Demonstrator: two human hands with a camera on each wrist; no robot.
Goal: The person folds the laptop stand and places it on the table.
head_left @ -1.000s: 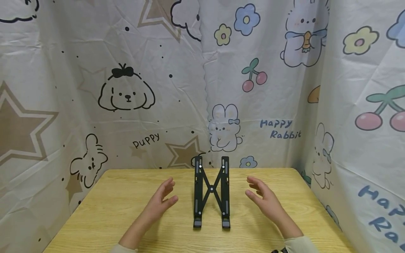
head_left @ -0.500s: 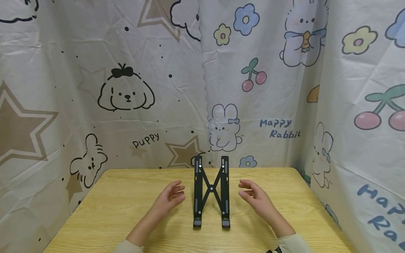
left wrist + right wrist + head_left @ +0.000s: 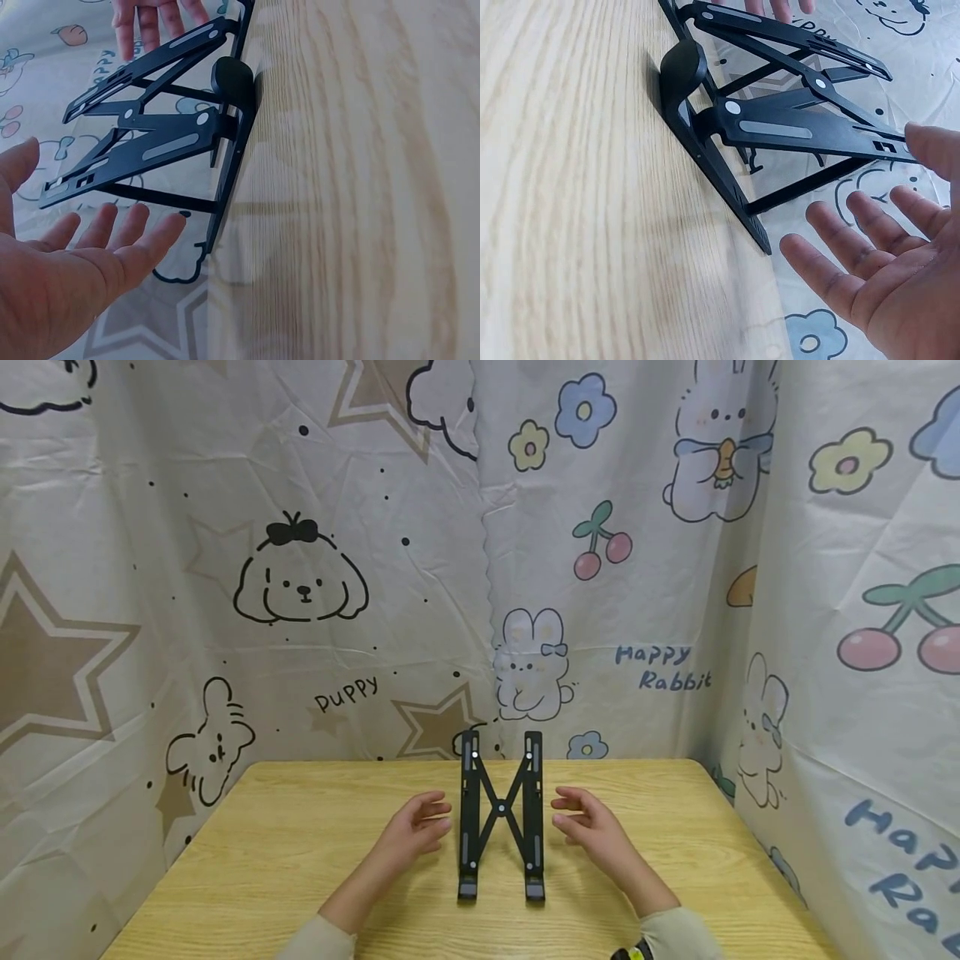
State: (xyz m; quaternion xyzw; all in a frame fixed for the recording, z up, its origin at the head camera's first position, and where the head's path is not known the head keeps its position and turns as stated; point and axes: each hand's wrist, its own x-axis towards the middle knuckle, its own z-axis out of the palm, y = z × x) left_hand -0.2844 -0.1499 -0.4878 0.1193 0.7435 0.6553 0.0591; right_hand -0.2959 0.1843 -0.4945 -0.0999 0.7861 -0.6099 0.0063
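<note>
A black folding laptop stand [image 3: 502, 808] stands unfolded on the wooden table, its crossed bars joining two long side rails with grey pads. Just left of the stand is my left hand [image 3: 416, 827], fingers loosely spread and a small gap between fingertips and rail. On the other side my right hand [image 3: 588, 822] mirrors it, also apart from the rail. The left wrist view has the left palm [image 3: 67, 285] facing the stand's raised arm [image 3: 142, 154]. In the right wrist view the right palm [image 3: 907, 300] faces the other arm [image 3: 802, 129]. Neither hand holds anything.
The light wooden table [image 3: 300, 827] reaches back to a curtain [image 3: 300, 468] printed with animals, stars and flowers. That curtain also closes in the left and right sides. A dark band [image 3: 633, 952] shows at the right sleeve.
Both hands have moved inward toward the laptop stand, narrowing the gap on each side. The stand has stayed in place.
</note>
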